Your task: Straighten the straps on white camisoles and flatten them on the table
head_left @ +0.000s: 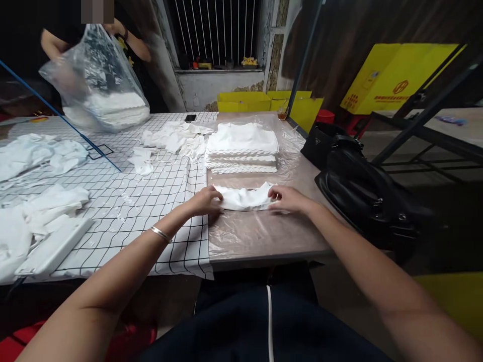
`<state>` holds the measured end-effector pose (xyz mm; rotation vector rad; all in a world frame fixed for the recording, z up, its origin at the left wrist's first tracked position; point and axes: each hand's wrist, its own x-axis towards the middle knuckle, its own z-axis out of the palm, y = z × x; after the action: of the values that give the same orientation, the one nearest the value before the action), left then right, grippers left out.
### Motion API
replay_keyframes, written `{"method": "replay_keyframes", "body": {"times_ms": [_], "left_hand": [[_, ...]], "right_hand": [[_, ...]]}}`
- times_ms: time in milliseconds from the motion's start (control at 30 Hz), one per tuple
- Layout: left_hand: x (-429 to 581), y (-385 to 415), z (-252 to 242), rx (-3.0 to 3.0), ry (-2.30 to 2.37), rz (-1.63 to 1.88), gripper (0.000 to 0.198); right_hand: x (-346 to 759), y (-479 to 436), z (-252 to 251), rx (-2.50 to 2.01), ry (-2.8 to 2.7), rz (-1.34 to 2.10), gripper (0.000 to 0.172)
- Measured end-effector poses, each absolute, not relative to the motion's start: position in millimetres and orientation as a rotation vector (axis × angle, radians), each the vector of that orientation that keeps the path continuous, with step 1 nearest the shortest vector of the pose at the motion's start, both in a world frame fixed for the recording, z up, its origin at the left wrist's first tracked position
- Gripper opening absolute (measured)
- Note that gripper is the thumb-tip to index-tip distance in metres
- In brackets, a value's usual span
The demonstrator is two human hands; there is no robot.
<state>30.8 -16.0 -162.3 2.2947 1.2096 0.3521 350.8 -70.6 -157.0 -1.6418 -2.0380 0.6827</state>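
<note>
A folded piece of white cloth (243, 197) lies near the front of the plastic-covered table part (249, 236). My left hand (207, 201), with a silver bangle on the wrist, grips its left end with curled fingers. At the right end, my right hand (289, 199) pinches the cloth between thumb and fingers. Just behind it stands a neat stack of folded white cloth pieces (241, 146) with scalloped edges. Loose white cloth pieces (177, 138) are heaped to the left of that stack.
Across the table a person holds a clear plastic bag (105, 85) with white cloth stacks inside. More white cloth (41, 156) and a white oblong device (56, 249) lie left on the checked cover (151, 221). Black bags (362, 186) sit at the right edge; yellow boxes (245, 101) stand behind.
</note>
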Motion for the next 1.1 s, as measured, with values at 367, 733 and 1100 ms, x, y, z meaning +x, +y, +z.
{"method": "replay_keyframes", "body": {"times_ms": [367, 733, 1100], "left_hand": [[26, -2, -132, 1.022, 0.807, 0.639, 0.021], [52, -24, -103, 0.83, 0.734, 0.62, 0.003], [19, -12, -136, 0.916, 0.959, 0.524, 0.015]], "right_hand": [[366, -64, -144, -1.329, -1.345, 1.534, 0.048], [300, -89, -158, -1.682, -2.074, 1.06, 0.039], [325, -85, -151, -1.118, -1.025, 1.658, 0.03]]}}
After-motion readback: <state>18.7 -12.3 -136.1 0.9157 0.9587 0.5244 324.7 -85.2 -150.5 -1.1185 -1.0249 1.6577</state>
